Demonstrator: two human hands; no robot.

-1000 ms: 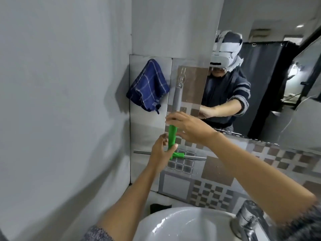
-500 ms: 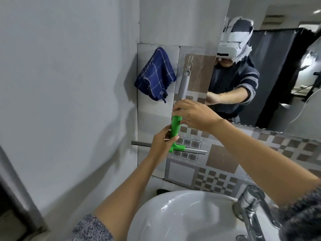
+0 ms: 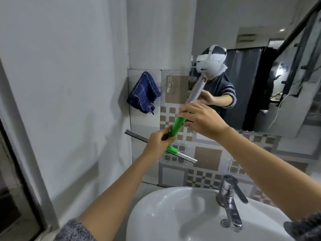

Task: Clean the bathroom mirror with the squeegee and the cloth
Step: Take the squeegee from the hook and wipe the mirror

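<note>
Both hands clamped on the squeegee (image 3: pixel 176 128), held in the air in front of the tiled wall (image 3: pixel 206 159), above the sink (image 3: pixel 166 214). Left hand (image 3: pixel 159 142) wrapped round the lower green part of the handle, just above the head; right hand (image 3: pixel 202 120) closed over the handle higher up, where green meets grey. Handle tilted, grey upper end pointing toward 1 o'clock and crossing the lower left corner of the mirror (image 3: pixel 251 49). Metal blade across the bottom, running from 10 o'clock down to 4 o'clock, partly hidden behind the left hand.

Blue checked cloth (image 3: pixel 143 93) hanging bunched on the wall at 9 o'clock from the squeegee, well apart from both hands, just beside the corner of the plain grey wall (image 3: pixel 69 84). Clear hook (image 3: pixel 169 86) on a brown tile between cloth and mirror edge, bare.

Chrome tap (image 3: pixel 229 200) at 5 o'clock from the hands, on the sink's rim. Reflected in the mirror: a person in a white headset (image 3: pixel 209 62) and dark striped-sleeve top, and a dark curtain (image 3: pixel 246 84) behind.
</note>
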